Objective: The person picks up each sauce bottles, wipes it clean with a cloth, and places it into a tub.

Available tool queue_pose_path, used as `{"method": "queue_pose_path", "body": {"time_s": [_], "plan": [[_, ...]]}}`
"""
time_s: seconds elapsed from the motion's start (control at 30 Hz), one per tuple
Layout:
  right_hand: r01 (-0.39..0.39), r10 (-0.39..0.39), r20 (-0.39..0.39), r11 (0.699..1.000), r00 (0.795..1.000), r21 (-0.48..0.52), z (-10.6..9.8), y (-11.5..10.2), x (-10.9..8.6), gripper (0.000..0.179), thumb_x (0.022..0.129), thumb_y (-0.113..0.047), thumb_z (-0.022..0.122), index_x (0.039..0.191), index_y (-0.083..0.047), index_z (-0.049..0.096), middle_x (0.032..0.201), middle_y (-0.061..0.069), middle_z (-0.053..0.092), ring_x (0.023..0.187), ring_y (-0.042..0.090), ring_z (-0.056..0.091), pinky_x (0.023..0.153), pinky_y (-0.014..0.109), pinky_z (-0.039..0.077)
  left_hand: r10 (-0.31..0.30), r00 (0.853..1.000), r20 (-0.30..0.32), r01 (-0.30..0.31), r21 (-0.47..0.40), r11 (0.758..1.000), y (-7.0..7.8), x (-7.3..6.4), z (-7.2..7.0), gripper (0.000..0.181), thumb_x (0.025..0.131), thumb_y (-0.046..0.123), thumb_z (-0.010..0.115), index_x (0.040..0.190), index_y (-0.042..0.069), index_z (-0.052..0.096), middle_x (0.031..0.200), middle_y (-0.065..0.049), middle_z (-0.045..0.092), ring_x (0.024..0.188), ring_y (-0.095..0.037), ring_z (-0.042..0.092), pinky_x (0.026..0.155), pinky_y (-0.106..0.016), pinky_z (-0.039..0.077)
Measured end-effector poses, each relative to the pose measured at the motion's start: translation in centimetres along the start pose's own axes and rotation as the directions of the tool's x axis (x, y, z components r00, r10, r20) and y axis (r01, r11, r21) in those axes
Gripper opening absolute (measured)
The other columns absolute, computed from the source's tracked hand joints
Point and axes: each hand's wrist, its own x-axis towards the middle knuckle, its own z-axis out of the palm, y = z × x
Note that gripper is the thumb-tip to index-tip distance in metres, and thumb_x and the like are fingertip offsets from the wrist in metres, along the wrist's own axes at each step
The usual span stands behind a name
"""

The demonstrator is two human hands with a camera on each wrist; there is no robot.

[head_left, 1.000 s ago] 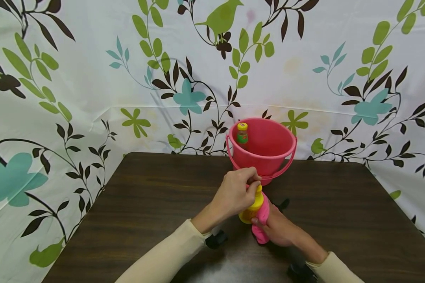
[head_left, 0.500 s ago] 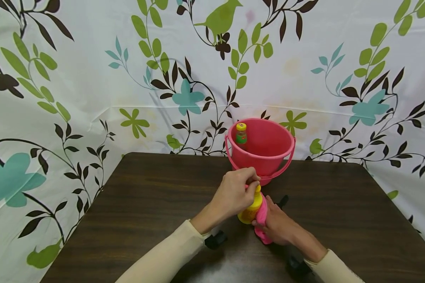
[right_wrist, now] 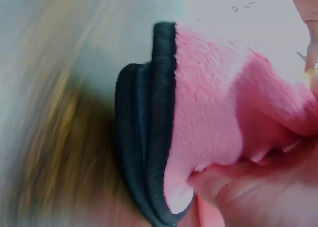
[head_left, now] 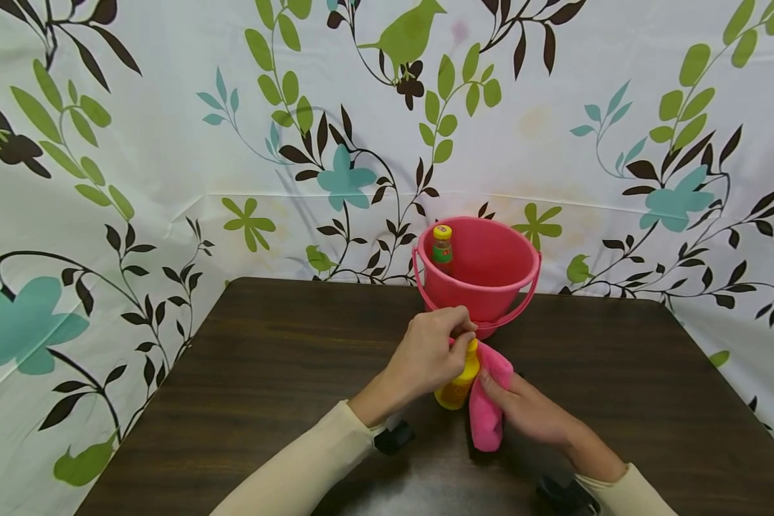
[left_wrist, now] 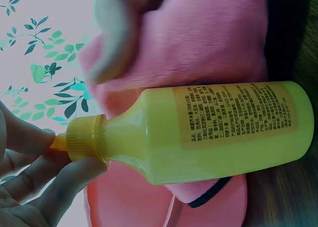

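Note:
A yellow squeeze bottle point(head_left: 454, 393) stands upright on the dark table in front of the pink bucket. My left hand point(head_left: 431, 351) pinches its cap point(left_wrist: 88, 137) from above, thumb and fingers at the nozzle. In the left wrist view, small dark print covers the bottle's label point(left_wrist: 238, 115). My right hand point(head_left: 534, 410) holds a folded pink cloth point(head_left: 486, 423) against the bottle's right side. Black trim point(right_wrist: 161, 122) edges the cloth in the right wrist view. From the left wrist, part of the cloth also shows behind the bottle.
The pink bucket point(head_left: 480, 297) stands at the table's back edge, its handle hanging down in front. Inside it leans a small jar point(head_left: 442, 251) with a yellow lid and green label. A patterned curtain point(head_left: 387, 143) hangs behind the dark wooden table point(head_left: 297, 337).
My right hand has shifted right, away from the bottle, and the cloth is spread more open beside it. The left hand stays at the cap, and the bottle keeps its place.

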Motion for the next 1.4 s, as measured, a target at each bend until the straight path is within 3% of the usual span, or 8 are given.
{"method": "queue_pose_path", "body": {"time_s": [0.17, 0.47, 0.7, 0.9, 1.03, 1.2, 1.27, 1.4], "plan": [[0.040, -0.030, -0.049, 0.973, 0.998, 0.226, 0.1, -1.6, -0.7, 0.064, 0.115, -0.045, 0.032, 0.168, -0.011, 0.016, 0.130, 0.017, 0.057, 0.117, 0.028, 0.060, 0.096, 0.034, 0.057, 0.009, 1.000, -0.011, -0.009, -0.010, 1.000, 0.0, 0.0, 0.1, 0.004, 0.097, 0.009, 0.072, 0.100, 0.007, 0.069, 0.094, -0.004, 0.077, 0.076, -0.011, 0.066, 0.072, -0.013, 0.055], [0.115, 0.000, -0.260, 0.896, 0.966, 0.429, 0.6, -4.2, -2.2, 0.061, 0.114, -0.049, 0.035, 0.167, -0.025, 0.019, 0.148, 0.008, 0.042, 0.131, 0.026, 0.051, 0.097, 0.036, 0.061, -0.067, 0.998, 0.005, 0.067, -0.134, 0.989, -0.3, -0.1, -0.4, 0.006, 0.098, 0.013, 0.072, 0.104, 0.011, 0.072, 0.094, -0.001, 0.075, 0.078, -0.011, 0.062, 0.073, -0.018, 0.057], [0.158, -0.018, -0.315, 0.892, 0.949, 0.425, 0.6, -5.0, -2.3, 0.057, 0.114, -0.050, 0.033, 0.165, -0.028, 0.025, 0.144, 0.004, 0.045, 0.130, 0.025, 0.050, 0.096, 0.035, 0.061, -0.223, 0.974, 0.047, 0.228, -0.253, 0.940, -0.2, -0.3, -0.6, 0.012, 0.102, 0.020, 0.070, 0.110, 0.016, 0.077, 0.102, 0.002, 0.078, 0.086, -0.012, 0.068, 0.078, -0.022, 0.060], [0.187, -0.064, -0.272, 0.872, 0.960, 0.453, 1.4, -5.2, -1.7, 0.058, 0.115, -0.047, 0.028, 0.168, -0.025, 0.023, 0.152, 0.003, 0.038, 0.133, 0.024, 0.044, 0.097, 0.033, 0.057, -0.314, 0.949, 0.037, 0.310, -0.298, 0.903, 0.2, -0.3, -0.5, 0.008, 0.101, 0.023, 0.071, 0.105, 0.021, 0.077, 0.100, 0.003, 0.080, 0.084, -0.011, 0.070, 0.076, -0.025, 0.060], [0.194, -0.105, -0.225, 0.884, 0.969, 0.424, 2.0, -5.3, -1.3, 0.059, 0.116, -0.044, 0.026, 0.170, -0.025, 0.015, 0.164, 0.004, 0.028, 0.143, 0.029, 0.034, 0.105, 0.030, 0.050, -0.332, 0.943, 0.027, 0.325, -0.291, 0.900, 0.3, -0.1, -0.5, 0.005, 0.100, 0.024, 0.072, 0.101, 0.021, 0.077, 0.098, 0.003, 0.080, 0.083, -0.010, 0.070, 0.075, -0.026, 0.059], [0.183, -0.115, -0.223, 0.931, 0.968, 0.315, 3.2, -5.1, -0.4, 0.064, 0.115, -0.042, 0.032, 0.171, -0.027, 0.006, 0.177, 0.001, 0.010, 0.160, 0.035, 0.014, 0.128, 0.060, 0.028, -0.333, 0.942, 0.026, 0.329, -0.254, 0.910, 0.3, 0.1, -0.6, 0.007, 0.100, 0.026, 0.072, 0.101, 0.022, 0.077, 0.099, 0.004, 0.080, 0.086, -0.011, 0.071, 0.076, -0.028, 0.060], [0.165, -0.096, -0.247, 0.946, 0.964, 0.277, 3.8, -4.8, 0.1, 0.065, 0.115, -0.043, 0.036, 0.171, -0.030, 0.005, 0.176, 0.000, 0.012, 0.161, 0.034, 0.016, 0.128, 0.069, 0.021, -0.332, 0.943, 0.028, 0.329, -0.244, 0.912, 0.3, 0.1, -0.7, 0.008, 0.099, 0.026, 0.072, 0.101, 0.022, 0.078, 0.100, 0.003, 0.081, 0.086, -0.011, 0.070, 0.074, -0.028, 0.059], [0.161, -0.097, -0.296, 0.966, 0.950, 0.202, 4.7, -4.0, 1.0, 0.067, 0.114, -0.041, 0.042, 0.169, -0.033, 0.005, 0.174, 0.003, 0.022, 0.159, 0.029, 0.026, 0.128, 0.062, 0.028, -0.329, 0.943, 0.044, 0.330, -0.245, 0.912, 0.4, 0.2, -0.8, 0.006, 0.098, 0.024, 0.072, 0.099, 0.021, 0.077, 0.100, 0.001, 0.081, 0.085, -0.012, 0.070, 0.069, -0.027, 0.059]]}}
